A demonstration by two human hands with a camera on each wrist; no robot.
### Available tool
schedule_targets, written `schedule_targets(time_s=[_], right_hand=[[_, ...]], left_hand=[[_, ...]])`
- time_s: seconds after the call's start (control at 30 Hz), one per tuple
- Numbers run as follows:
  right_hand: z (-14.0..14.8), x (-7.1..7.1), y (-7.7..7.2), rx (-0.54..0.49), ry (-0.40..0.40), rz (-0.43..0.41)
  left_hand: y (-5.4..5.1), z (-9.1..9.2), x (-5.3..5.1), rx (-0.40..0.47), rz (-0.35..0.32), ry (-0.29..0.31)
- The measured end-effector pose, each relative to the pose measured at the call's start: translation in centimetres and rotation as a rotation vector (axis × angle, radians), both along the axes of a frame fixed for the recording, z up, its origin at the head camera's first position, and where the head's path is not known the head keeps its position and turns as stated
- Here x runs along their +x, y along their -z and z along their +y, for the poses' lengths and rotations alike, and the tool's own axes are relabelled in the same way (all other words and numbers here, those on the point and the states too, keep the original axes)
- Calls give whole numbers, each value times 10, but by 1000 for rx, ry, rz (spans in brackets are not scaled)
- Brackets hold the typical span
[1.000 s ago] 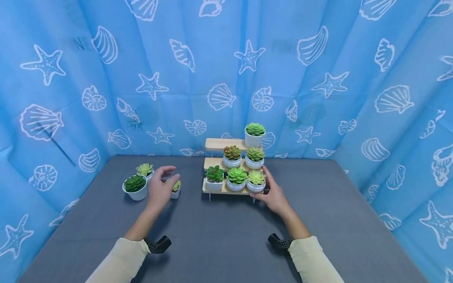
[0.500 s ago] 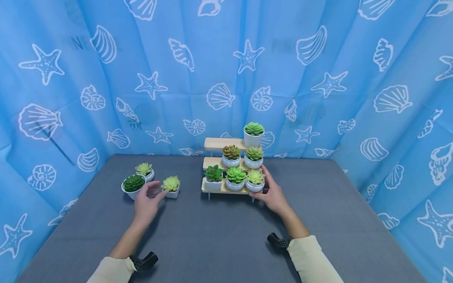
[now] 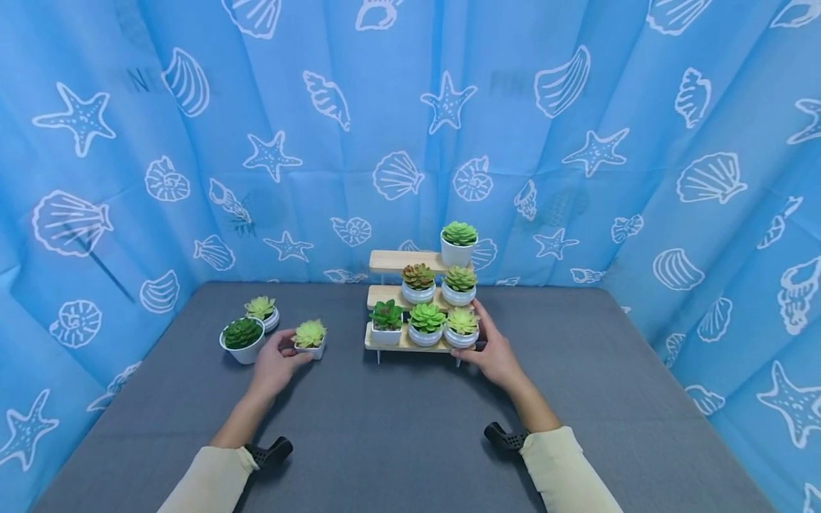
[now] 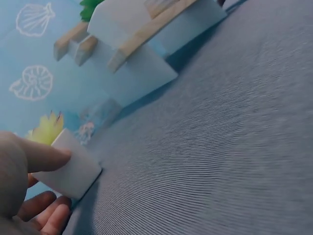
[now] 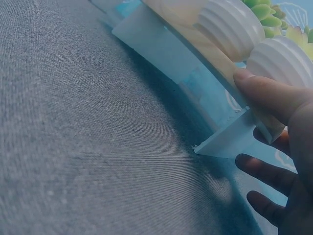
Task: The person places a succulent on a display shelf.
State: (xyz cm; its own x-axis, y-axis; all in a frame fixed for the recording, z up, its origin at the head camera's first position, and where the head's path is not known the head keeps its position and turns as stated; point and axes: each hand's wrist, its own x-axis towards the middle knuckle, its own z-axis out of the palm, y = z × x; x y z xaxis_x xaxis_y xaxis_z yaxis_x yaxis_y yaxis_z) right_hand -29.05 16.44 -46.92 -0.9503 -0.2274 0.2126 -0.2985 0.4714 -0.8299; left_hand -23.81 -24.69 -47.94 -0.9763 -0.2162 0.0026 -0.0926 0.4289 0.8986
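My left hand [image 3: 272, 369] holds a small potted succulent [image 3: 311, 336] with pale yellow-green leaves. Its square white pot [image 4: 80, 169] stands on the table, the thumb across one side and the fingers at another. On the right, my right hand [image 3: 497, 360] grips the end of the lowest tier of a three-tier wooden plant stand [image 3: 417, 347]. In the right wrist view the thumb [image 5: 259, 88] lies on the board beside a ribbed white pot [image 5: 281, 61], and some fingers spread below the board's end.
Several potted succulents fill the stand's lowest tier; a reddish one [image 3: 418, 279] and a green one [image 3: 460, 281] share the middle tier. One white pot [image 3: 458, 249] tops it. Two more, dark green [image 3: 243, 340] and pale green [image 3: 261, 311], stand left. A blue curtain [image 3: 410, 142] hangs behind.
My left hand has moved left and down from above the square-potted succulent, then closed in on its pot from the left. My right hand has stayed at the stand.
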Motion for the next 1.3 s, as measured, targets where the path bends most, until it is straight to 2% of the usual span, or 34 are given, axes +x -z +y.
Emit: schedule_targets(time_s=[0.1,0.37,0.57,0.7,0.83,0.97,1.2,1.3], right_hand=[[0,0,0,-5,-3,-1],[0,0,1,-1,0,7],[-1,0,1,-2,-16,25],[1,-1,2,-5,-10,36],[1,-2,2,3,-9,33],[0,-2,2,11,-3,23],[0,-1,2,11,5,17],[0,-1,2,14,8,14]], left_hand=[[1,-1,-7,-14,-8,31],[-1,1,-23,-72,-22,66],[-2,8,-32,-75,2,24],[-6,20,-38,-32,30,-9],[-18,34,-43,16,53,-42],[-33,46,-44,52,95,-51],[-65,64,-44,91,152,25],[-77,73,-47,100,148,65]])
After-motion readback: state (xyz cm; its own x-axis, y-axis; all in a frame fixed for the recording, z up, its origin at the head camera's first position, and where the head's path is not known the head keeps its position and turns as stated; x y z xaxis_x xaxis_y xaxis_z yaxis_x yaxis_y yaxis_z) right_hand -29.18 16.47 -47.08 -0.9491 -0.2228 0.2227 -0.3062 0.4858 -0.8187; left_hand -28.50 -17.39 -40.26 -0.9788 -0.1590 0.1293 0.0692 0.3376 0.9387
